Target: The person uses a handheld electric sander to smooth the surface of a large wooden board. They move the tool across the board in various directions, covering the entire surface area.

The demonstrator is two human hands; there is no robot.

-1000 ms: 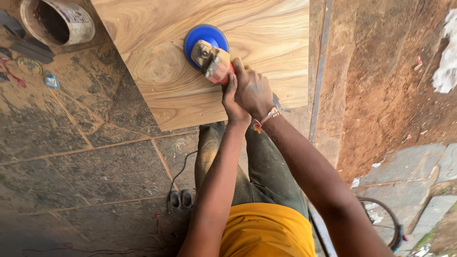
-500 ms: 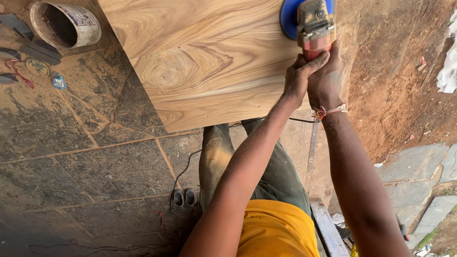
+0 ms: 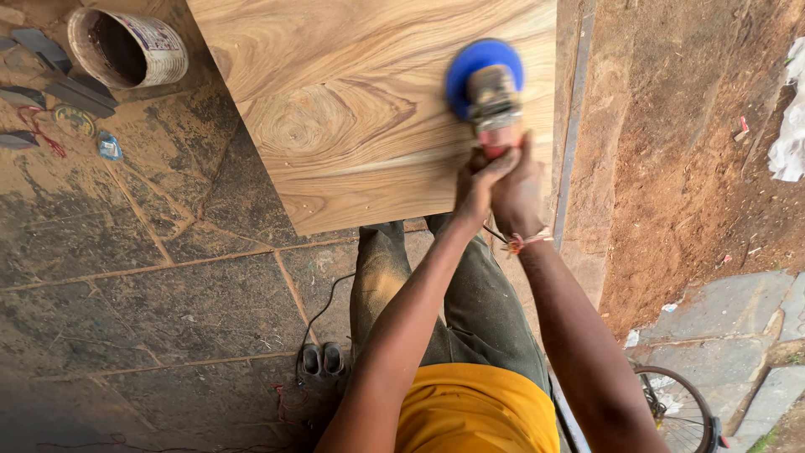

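A large wooden panel (image 3: 352, 109) with strong grain lies flat in front of me. On its right part sits a power sander (image 3: 490, 92) with a round blue pad. My left hand (image 3: 476, 180) and my right hand (image 3: 520, 189) both grip the sander's red rear handle, side by side near the panel's near right edge. A cord bracelet circles my right wrist.
A dirty white bucket (image 3: 126, 46) stands at the top left, with scrapers and small tools (image 3: 59, 92) beside it on the stone floor. A power cable and plug (image 3: 321, 356) lie near my legs. Red earth runs along the right; a bicycle wheel (image 3: 675, 411) shows at the bottom right.
The sander has travelled from the panel's middle to its right side, then come back slightly toward me. Both hands stayed on it throughout.
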